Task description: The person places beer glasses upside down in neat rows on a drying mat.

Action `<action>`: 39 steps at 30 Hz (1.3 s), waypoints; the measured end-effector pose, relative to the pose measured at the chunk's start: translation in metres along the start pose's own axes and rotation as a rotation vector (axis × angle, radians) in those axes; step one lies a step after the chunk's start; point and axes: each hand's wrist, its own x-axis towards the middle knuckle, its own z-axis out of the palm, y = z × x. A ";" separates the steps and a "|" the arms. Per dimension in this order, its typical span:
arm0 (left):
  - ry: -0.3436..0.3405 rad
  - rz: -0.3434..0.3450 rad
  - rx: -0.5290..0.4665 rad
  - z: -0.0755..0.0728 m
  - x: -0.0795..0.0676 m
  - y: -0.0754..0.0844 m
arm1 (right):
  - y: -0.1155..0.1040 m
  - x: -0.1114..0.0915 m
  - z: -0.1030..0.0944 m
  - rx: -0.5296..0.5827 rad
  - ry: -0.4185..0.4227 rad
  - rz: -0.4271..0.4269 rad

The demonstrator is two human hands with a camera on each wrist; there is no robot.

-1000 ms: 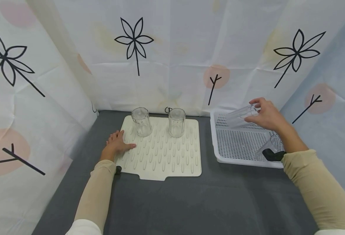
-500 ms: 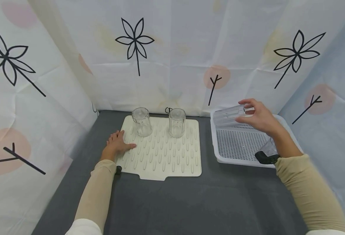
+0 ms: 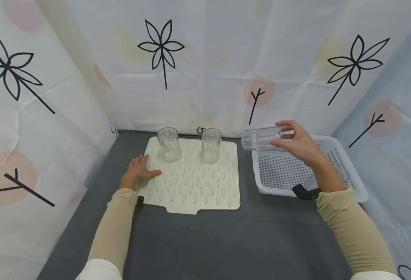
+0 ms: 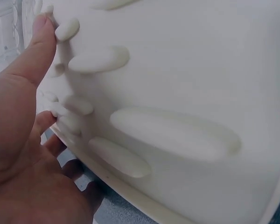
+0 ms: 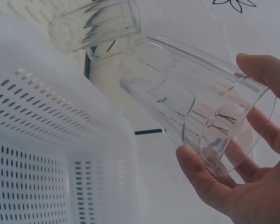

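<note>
My right hand (image 3: 298, 146) grips a clear drinking glass (image 3: 259, 138) near its rim, with the thumb and fingers around it. The glass lies sideways in the air over the left wall of the white basket, its base pointing left. At the left edge of the cream drying mat (image 3: 196, 186) rests my left hand (image 3: 139, 170). Its thumb (image 4: 35, 56) lies on the ridged top, and the fingers are along the edge. Two glasses stand on the mat's back part: one glass (image 3: 169, 144) at the left, another glass (image 3: 211, 146) to its right.
The white perforated basket (image 3: 279, 190) stands at the right on the dark grey table (image 3: 247, 241). Another clear glass (image 3: 310, 182) lies in it, partly hidden by my right arm. A patterned cloth (image 3: 205, 77) hangs behind and at both sides.
My right hand has carried the glass leftward from inside the basket to above its left wall, and the glass is now closer to level. My left hand has stayed on the mat.
</note>
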 end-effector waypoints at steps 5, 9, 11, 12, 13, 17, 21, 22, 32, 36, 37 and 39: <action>0.001 0.023 0.024 -0.003 -0.004 0.001 | 0.000 0.000 0.010 0.057 0.001 0.004; 0.005 0.051 0.027 -0.005 -0.007 0.001 | -0.002 0.001 0.019 0.086 -0.009 -0.012; 0.008 0.058 0.023 -0.006 -0.007 0.001 | -0.004 0.000 0.024 0.094 -0.017 -0.026; 0.008 0.060 0.019 -0.007 -0.008 0.001 | -0.005 0.000 0.027 0.099 -0.022 -0.035; 0.009 0.059 0.018 -0.007 -0.008 0.000 | -0.006 0.000 0.030 0.101 -0.027 -0.043; 0.017 0.065 0.013 -0.006 -0.007 -0.002 | -0.009 0.001 0.040 0.115 -0.045 -0.074; 0.024 0.083 0.006 -0.005 -0.007 -0.003 | -0.012 0.001 0.050 0.133 -0.055 -0.103; 0.023 0.082 0.002 -0.005 -0.007 -0.004 | -0.013 0.001 0.053 0.147 -0.060 -0.110; 0.005 0.034 -0.012 -0.006 -0.008 -0.004 | -0.021 0.003 0.084 0.239 -0.100 -0.184; 0.011 0.033 -0.005 -0.007 -0.008 -0.004 | -0.027 0.002 0.094 0.268 -0.118 -0.223; 0.013 0.033 -0.004 -0.006 -0.008 -0.004 | -0.028 0.002 0.097 0.275 -0.125 -0.223; 0.013 0.031 -0.002 -0.007 -0.008 -0.004 | -0.030 0.002 0.102 0.279 -0.133 -0.219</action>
